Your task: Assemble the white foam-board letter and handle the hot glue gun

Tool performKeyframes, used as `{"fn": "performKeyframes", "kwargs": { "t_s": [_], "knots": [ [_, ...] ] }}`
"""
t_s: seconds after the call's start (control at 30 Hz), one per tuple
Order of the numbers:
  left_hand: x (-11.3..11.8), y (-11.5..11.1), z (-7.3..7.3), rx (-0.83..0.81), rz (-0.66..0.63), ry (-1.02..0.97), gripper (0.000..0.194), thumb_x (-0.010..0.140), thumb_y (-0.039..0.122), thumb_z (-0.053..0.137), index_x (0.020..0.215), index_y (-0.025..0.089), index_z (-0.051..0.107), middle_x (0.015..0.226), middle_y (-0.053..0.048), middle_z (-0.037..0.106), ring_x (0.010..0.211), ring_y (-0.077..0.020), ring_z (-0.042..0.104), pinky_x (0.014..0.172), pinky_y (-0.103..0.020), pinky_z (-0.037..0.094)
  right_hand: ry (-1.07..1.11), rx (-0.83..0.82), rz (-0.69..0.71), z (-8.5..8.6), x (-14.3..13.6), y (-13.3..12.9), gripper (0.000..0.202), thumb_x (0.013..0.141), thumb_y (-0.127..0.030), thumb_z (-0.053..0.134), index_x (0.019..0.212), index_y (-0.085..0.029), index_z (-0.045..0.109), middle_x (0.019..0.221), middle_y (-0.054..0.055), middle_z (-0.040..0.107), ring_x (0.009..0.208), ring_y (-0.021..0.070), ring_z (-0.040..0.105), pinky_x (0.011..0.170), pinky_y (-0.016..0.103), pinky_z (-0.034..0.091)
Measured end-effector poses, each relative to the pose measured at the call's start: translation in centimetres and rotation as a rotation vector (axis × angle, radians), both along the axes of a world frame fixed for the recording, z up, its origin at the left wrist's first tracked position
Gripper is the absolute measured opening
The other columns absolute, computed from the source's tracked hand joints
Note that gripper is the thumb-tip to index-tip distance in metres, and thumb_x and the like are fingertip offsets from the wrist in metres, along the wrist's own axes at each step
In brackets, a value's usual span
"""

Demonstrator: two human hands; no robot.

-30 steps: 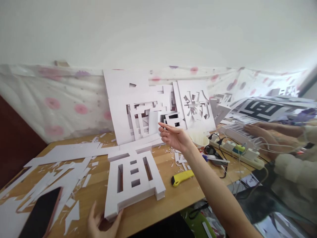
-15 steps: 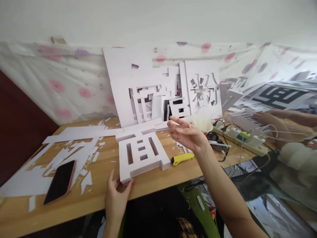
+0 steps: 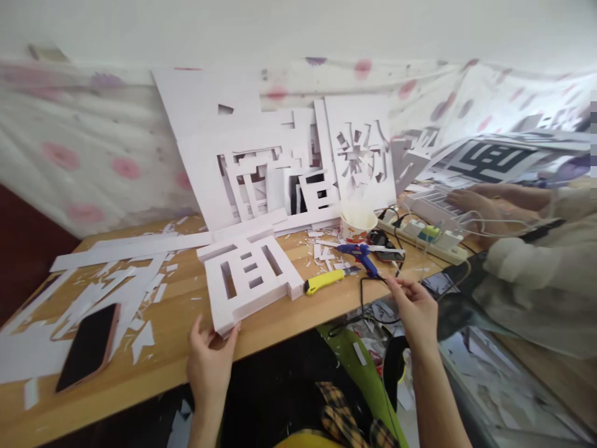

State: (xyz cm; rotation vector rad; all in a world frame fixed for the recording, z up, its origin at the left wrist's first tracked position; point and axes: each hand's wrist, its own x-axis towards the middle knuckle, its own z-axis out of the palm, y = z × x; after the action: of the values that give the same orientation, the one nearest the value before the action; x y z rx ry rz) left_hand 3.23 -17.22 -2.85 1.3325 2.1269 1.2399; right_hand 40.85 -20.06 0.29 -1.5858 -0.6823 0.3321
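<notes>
Flowered sheeting [image 3: 116, 124] hangs behind my wooden table [image 3: 158, 361]. Leftmost lies one phone [image 3: 88, 348]. My left hand [image 3: 209, 358] curves loosely open at the near-left corner of one white letter [image 3: 267, 272], thumb touching it. Flat on the table, the letter's two long slots run away from me, three small windows between. Rightward, one knife [image 3: 324, 282] points its blade right; one glue gun [image 3: 361, 252] lies crossways, nozzle left. My right hand's [image 3: 415, 311] fingertips nearly meet beside a black cord [image 3: 362, 297]; whether they pinch it, I cannot tell.

Bare hands [image 3: 415, 309], bare forearms [image 3: 438, 398], black clothing [image 3: 270, 386], seemingly some yellow-and-black checked cloth [image 3: 342, 418]
</notes>
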Motion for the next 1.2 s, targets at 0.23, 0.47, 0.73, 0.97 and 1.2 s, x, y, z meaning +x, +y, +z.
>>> {"fn": "performKeyframes", "kwargs": {
  "t_s": [0.23, 0.47, 0.73, 0.97, 1.2],
  "knots": [
    [-2.6, 0.1, 1.1, -0.113, -0.283, -0.114, 0.112, 0.062, 0.059, 0.079, 0.154, 0.017, 0.031, 0.116, -0.018, 0.075, 0.105, -0.0319, 0.073, 0.090, -0.046, 0.059, -0.489, -0.198, 0.037, -1.7, 3.6, 6.0, 0.066, 0.065, -0.082, 0.062, 0.084, -0.019, 0.067, 0.094, 0.017, 0.072, 0.096, 0.0346, 0.063, 0.087, 0.049, 0.046],
    [-6.4, 0.4, 4.2, -0.088, -0.312, 0.128, 0.050, 0.075, 0.061, 0.067, 0.106, 0.021, 0.069, 0.116, -0.012, 0.075, 0.111, -0.0298, 0.070, 0.103, -0.046, 0.052, -0.625, -0.377, 0.117, -2.0, 3.4, 10.1, 0.040, 0.075, -0.059, 0.068, 0.064, -0.021, 0.059, 0.076, 0.014, 0.067, 0.088, 0.0347, 0.061, 0.085, 0.053, 0.045],
    [-5.0, 3.8, 5.5, 0.066, -0.567, 0.396, 0.040, 0.091, 0.050, 0.056, 0.117, 0.021, 0.069, 0.120, -0.011, 0.069, 0.115, -0.0252, 0.064, 0.106, -0.044, 0.049, 0.069, 0.131, 0.163, 3.5, -1.5, 2.9, 0.037, 0.068, -0.050, 0.083, 0.086, -0.021, 0.070, 0.086, 0.009, 0.071, 0.071, 0.0248, 0.069, 0.058, 0.036, 0.055],
    [-5.9, 6.9, 9.4, -0.199, -1.237, 0.805, 0.065, 0.081, 0.025, 0.067, 0.145, 0.024, 0.052, 0.153, -0.013, 0.050, 0.144, -0.0322, 0.040, 0.121, -0.055, 0.029, 0.239, 0.174, 0.531, 3.0, -5.9, 0.3, 0.037, 0.074, -0.054, 0.082, 0.081, -0.020, 0.068, 0.071, 0.003, 0.069, 0.049, 0.0141, 0.058, 0.036, 0.024, 0.045],
    [-4.2, 6.6, 9.5, -0.118, -1.236, 1.005, 0.070, 0.078, 0.012, 0.050, 0.147, 0.022, 0.046, 0.145, -0.011, 0.059, 0.134, -0.0284, 0.052, 0.124, -0.057, 0.017, 0.183, 0.093, 0.609, 2.2, -6.9, -1.5, 0.043, 0.079, -0.060, 0.076, 0.076, -0.018, 0.066, 0.055, -0.001, 0.064, 0.036, 0.0106, 0.052, 0.036, 0.022, 0.041]
  ]
}}
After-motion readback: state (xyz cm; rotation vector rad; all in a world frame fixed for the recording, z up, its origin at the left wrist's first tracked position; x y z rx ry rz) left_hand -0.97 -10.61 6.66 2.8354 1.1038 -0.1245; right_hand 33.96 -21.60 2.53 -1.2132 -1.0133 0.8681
